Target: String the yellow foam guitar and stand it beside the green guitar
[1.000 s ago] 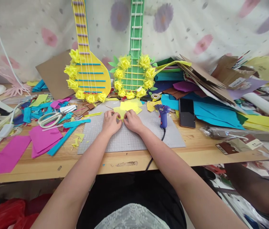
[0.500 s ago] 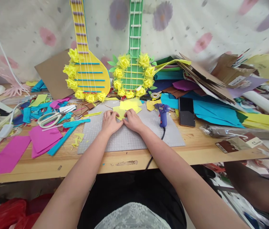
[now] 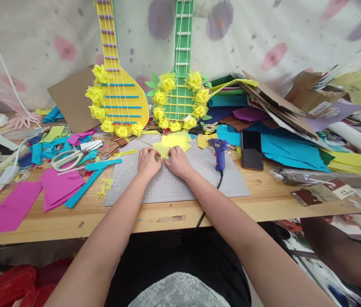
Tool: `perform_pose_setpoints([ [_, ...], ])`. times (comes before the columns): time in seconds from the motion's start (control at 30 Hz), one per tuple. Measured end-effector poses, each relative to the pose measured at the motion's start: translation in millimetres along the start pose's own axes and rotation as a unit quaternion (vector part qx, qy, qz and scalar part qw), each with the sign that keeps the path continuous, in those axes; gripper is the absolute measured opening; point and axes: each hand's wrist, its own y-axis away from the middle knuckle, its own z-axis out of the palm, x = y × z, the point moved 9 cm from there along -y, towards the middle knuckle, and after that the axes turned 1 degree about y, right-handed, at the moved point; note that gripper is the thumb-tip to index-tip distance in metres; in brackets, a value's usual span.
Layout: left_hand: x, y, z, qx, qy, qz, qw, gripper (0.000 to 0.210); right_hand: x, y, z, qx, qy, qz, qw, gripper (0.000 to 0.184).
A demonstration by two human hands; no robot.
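My left hand (image 3: pixel 149 163) and my right hand (image 3: pixel 178 162) rest close together over a grey cutting mat (image 3: pixel 164 187). A small piece of yellow paper (image 3: pixel 161 150) lies between them, its two sides under my curled fingers. Both hands are closed on its edges, thumbs pointing inward with a narrow gap between them. Just behind is more yellow paper (image 3: pixel 177 138), partly overlapped. To the right of my right hand, a blue hot glue gun (image 3: pixel 219 155) sits on the mat.
Behind the mat stand a yellow paper guitar (image 3: pixel 124 100) and a green one (image 3: pixel 180 98) with yellow flowers. Left are scissors (image 3: pixel 67 160) and pink paper (image 3: pixel 61 187). A phone (image 3: pixel 252 150) and blue sheets (image 3: pixel 292 149) lie right. The glue gun's cord (image 3: pixel 220 181) passes under my right arm.
My thumbs have moved apart, leaving a small gap where they met over the yellow paper. The view has shifted very slightly; other things stay put.
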Motion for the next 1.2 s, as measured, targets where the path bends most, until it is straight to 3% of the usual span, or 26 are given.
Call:
perform_pose_setpoints([
  [0.27, -10, -5, -19.2, 0.078, 0.012, -0.005, 0.997, 0.037, -2, 1, 0, 0.001, 0.001, -0.003, 1.0, 0.02],
  [0.43, 11, -7, -8.9, -0.024, 0.033, 0.145, 0.989, 0.047, 11, -1, -3, -0.004, -0.074, 0.039, 0.996, 0.021],
  [0.63, 27, 5, -22.8, -0.022, 0.01, 0.188, 0.982, 0.054, 20, -2, -8, -0.013, -0.138, 0.052, 0.989, 0.026],
  [0.77, 40, 18, -11.3, -0.11, 0.017, 0.245, 0.963, 0.046, 24, -3, -5, -0.03, -0.143, 0.075, 0.986, 0.026],
  [0.87, 38, 21, -0.3, -0.151, 0.021, 0.258, 0.954, 0.042, 28, -5, -2, -0.029, -0.145, 0.093, 0.985, 0.024],
  [1.07, 29, 17, 6.1, -0.156, 0.02, 0.236, 0.959, 0.039, 34, -5, -5, 0.006, -0.136, 0.123, 0.983, 0.021],
  [1.2, 25, 15, 9.3, -0.16, 0.03, 0.224, 0.961, 0.037, 26, -2, -11, 0.018, -0.133, 0.087, 0.987, 0.023],
])
